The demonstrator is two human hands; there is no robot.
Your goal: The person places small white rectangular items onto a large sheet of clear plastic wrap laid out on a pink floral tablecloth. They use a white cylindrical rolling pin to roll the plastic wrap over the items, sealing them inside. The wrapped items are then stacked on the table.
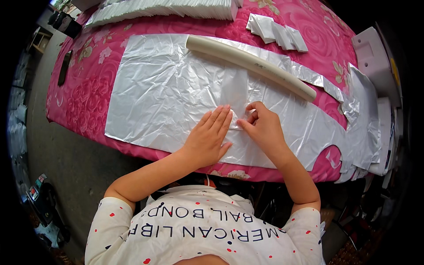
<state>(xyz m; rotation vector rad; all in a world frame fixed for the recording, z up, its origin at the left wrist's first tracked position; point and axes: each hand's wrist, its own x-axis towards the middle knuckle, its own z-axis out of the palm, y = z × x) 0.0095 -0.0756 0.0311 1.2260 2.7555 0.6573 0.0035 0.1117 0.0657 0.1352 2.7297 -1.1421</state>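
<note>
A crinkled, silvery-white plastic bag [148, 88] lies spread over the table, with handle-like cut-outs at its right end. On top of it, in front of me, is a smaller translucent plastic sheet [234, 90]. My left hand [206, 136] rests flat beside this sheet's near left part, its fingers stretched out and close together. At the sheet's near right edge, my right hand [265, 127] is closed in a pinch on the film. Across the far part of the bag lies a long cream-coloured tube [251, 64], slanting down to the right, touched by neither hand.
A pink floral cloth [88, 101] covers the table. Long stacks of folded white film [163, 11] line the far edge, with a few loose folded packets [276, 32] nearby. A dark phone-like object [65, 67] lies far left. At right are bunched plastic [364, 119] and a white foam box [374, 62].
</note>
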